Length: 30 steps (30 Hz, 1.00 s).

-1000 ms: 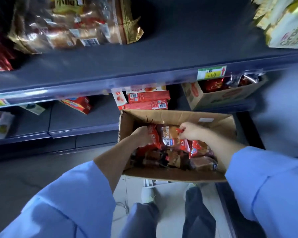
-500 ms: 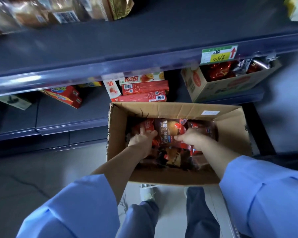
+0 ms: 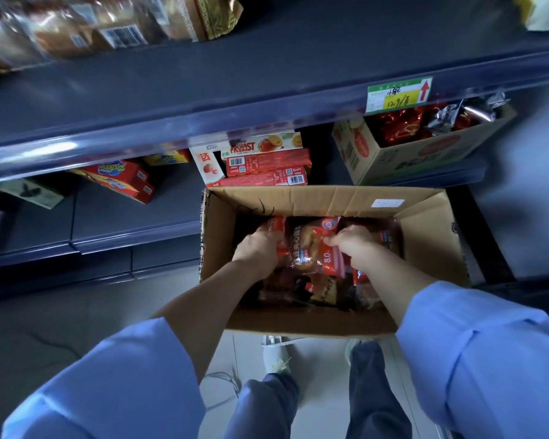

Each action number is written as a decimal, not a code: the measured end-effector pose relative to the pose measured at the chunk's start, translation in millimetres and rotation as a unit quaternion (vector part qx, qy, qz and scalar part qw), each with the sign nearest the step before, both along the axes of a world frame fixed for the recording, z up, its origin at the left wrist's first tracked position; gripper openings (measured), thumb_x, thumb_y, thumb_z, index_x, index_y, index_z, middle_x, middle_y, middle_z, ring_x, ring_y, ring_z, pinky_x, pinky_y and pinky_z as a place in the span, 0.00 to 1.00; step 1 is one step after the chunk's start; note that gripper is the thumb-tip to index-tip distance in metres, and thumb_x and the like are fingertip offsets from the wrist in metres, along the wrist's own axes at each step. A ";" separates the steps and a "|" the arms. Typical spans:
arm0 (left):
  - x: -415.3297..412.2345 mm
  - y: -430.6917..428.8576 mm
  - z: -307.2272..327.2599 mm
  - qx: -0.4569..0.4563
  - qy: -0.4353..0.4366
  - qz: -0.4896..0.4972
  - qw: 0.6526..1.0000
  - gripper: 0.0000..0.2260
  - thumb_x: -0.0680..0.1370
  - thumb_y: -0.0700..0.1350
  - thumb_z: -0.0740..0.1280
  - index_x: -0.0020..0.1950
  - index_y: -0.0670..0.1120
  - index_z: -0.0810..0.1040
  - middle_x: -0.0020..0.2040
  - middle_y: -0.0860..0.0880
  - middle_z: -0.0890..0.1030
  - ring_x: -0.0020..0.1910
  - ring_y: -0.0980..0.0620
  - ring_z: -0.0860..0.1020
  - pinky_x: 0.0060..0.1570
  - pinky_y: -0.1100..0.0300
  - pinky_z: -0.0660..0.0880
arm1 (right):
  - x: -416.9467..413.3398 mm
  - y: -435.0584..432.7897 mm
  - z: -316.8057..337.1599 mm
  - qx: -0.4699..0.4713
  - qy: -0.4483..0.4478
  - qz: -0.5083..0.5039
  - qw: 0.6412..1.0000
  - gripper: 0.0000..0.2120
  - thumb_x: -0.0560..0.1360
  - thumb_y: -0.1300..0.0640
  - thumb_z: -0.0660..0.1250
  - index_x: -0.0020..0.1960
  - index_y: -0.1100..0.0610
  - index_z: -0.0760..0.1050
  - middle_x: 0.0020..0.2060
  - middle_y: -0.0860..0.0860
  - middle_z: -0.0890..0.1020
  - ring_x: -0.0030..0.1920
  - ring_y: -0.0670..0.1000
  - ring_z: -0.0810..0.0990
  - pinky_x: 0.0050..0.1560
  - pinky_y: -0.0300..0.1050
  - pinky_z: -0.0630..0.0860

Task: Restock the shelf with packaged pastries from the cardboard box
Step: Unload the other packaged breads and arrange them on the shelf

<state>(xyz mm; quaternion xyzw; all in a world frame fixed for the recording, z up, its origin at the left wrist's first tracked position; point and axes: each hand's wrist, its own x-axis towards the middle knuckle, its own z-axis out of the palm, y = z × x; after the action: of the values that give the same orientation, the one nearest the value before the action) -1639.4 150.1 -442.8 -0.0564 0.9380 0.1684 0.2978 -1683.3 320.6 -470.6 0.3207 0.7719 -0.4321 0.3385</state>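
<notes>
Leftmost, bagged loaves (image 3: 108, 23) lie blurred at the left end of the upper shelf (image 3: 298, 58), and red snack boxes (image 3: 121, 180) lie tilted on the lower shelf (image 3: 133, 210) beneath. Further right, the left hand (image 3: 260, 248) is down inside the open cardboard box (image 3: 425, 248), fingers curled round the left end of a red pastry packet (image 3: 311, 248) lying on top of the other packets (image 3: 320, 289). The right hand (image 3: 352, 245) pinches that packet's right edge, fingers closed on the wrapper. The box stands just in front of the lower shelf's front edge, near a stack of flat red cartons (image 3: 267, 164). Right of these, a printed carton (image 3: 409, 153) of shiny red bags sits at the lower shelf's right end, under a price tag (image 3: 399, 95) on the upper shelf's front edge.
</notes>
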 end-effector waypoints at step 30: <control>-8.7 -13.4 21.6 0.102 -0.064 0.046 0.992 0.06 0.77 0.42 0.63 0.50 0.51 0.77 0.49 0.48 0.78 0.44 0.49 0.76 0.38 0.59 0.72 | 4.1 -9.8 41.8 -0.120 -0.223 0.216 0.943 0.20 0.79 0.71 0.55 0.58 0.51 0.76 0.62 0.60 0.64 0.57 0.61 0.70 0.37 0.46 0.80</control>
<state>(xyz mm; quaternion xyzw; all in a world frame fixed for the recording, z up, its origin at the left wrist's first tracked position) -1648.1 136.7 -421.2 -0.0792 0.8915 0.2725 0.3531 -1679.2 310.8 -428.8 0.1908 0.6698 -0.3556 0.6233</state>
